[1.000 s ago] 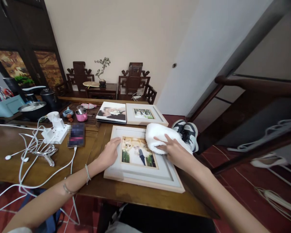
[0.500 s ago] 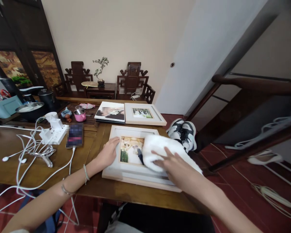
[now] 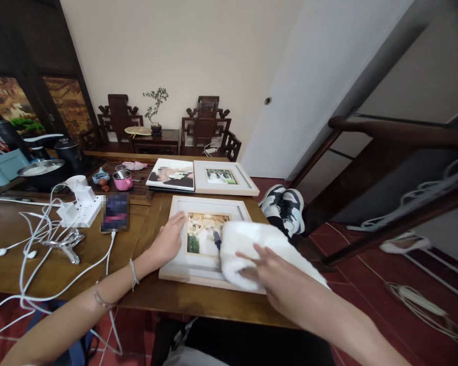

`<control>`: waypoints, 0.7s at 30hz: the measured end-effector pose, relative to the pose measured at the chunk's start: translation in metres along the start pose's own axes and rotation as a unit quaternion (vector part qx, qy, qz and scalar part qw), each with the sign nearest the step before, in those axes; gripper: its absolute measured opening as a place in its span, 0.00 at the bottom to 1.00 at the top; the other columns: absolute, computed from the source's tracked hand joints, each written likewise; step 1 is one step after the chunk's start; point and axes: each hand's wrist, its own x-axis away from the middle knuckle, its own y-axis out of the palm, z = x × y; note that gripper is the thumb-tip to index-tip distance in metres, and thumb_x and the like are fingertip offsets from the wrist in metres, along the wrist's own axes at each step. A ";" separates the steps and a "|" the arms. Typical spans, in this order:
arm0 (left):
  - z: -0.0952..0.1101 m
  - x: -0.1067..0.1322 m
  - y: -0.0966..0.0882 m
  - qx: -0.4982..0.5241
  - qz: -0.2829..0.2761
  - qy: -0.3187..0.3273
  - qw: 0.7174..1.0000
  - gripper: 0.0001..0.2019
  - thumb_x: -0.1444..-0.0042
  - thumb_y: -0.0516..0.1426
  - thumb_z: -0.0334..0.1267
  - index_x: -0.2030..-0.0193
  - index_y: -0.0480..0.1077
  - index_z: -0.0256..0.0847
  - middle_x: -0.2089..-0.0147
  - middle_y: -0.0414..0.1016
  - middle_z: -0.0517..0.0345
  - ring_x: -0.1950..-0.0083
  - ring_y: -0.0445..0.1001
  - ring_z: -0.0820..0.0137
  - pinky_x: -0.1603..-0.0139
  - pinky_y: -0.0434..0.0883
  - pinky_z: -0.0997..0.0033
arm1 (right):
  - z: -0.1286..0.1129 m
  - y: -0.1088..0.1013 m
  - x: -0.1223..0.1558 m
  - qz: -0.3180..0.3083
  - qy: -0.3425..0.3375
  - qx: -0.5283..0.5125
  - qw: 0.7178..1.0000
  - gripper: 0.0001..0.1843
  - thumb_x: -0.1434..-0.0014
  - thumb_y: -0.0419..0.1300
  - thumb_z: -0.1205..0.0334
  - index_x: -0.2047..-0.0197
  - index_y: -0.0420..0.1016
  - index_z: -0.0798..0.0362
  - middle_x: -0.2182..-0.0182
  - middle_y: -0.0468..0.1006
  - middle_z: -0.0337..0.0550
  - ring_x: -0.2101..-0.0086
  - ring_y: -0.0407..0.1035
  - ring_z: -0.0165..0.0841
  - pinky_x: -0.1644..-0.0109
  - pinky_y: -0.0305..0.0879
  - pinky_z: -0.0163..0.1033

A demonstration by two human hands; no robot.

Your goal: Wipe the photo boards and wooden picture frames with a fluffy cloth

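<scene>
- The frame (image 3: 198,262) lies face up on the table (image 3: 213,310), right before the person, its photo partly covered.
- The left hand (image 3: 171,238) rests on the frame's left border – open, fingers stretched out along it.
- The right hand (image 3: 269,268) grips the cloth (image 3: 257,235) – white and bunched, over the frame's right part – with some fingers spread on top and others tucked into its fold.
- Behind the frame, on the table, lie a second frame (image 3: 248,185) and, touching that one's left side, a print (image 3: 171,175).
- Left of the frame are a phone (image 3: 115,213) and, farther left, a power strip (image 3: 86,211).
- Right of the frame, beyond the table's edge, are shoes (image 3: 290,208).
</scene>
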 end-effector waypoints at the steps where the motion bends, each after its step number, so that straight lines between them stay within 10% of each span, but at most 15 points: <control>1: 0.002 0.000 -0.001 -0.009 -0.007 -0.003 1.000 0.29 0.45 0.44 0.19 0.36 0.63 0.34 0.30 0.58 0.44 0.28 0.55 0.62 0.30 0.56 0.50 | -0.009 -0.005 0.013 -0.014 -0.020 -0.023 0.999 0.40 0.57 0.48 0.85 0.45 0.77 0.48 0.38 0.68 0.44 0.37 0.56 0.50 0.36 0.57 0.57; 6: 0.010 -0.001 -0.008 -0.050 -0.049 -0.007 0.998 0.25 0.39 0.44 0.25 0.35 0.61 0.34 0.30 0.57 0.43 0.28 0.54 0.61 0.30 0.57 0.49 | -0.026 -0.012 0.015 -0.014 -0.043 -0.075 0.996 0.41 0.56 0.47 0.85 0.43 0.75 0.47 0.36 0.65 0.43 0.35 0.53 0.45 0.35 0.57 0.51; 15: 0.003 -0.002 -0.003 -0.036 -0.035 0.012 0.999 0.24 0.38 0.44 0.26 0.36 0.61 0.34 0.31 0.58 0.42 0.29 0.55 0.59 0.31 0.57 0.48 | 0.053 0.014 -0.112 0.153 0.024 0.023 0.988 0.38 0.52 0.50 0.82 0.37 0.67 0.57 0.32 0.55 0.52 0.33 0.41 0.51 0.33 0.48 0.60; 21: 0.000 -0.001 0.002 -0.019 -0.005 0.011 1.000 0.23 0.38 0.44 0.27 0.37 0.62 0.33 0.32 0.60 0.41 0.29 0.56 0.60 0.31 0.58 0.48 | 0.020 0.011 -0.076 0.107 -0.037 -0.007 0.994 0.35 0.50 0.48 0.81 0.39 0.69 0.56 0.33 0.58 0.51 0.33 0.41 0.53 0.33 0.44 0.65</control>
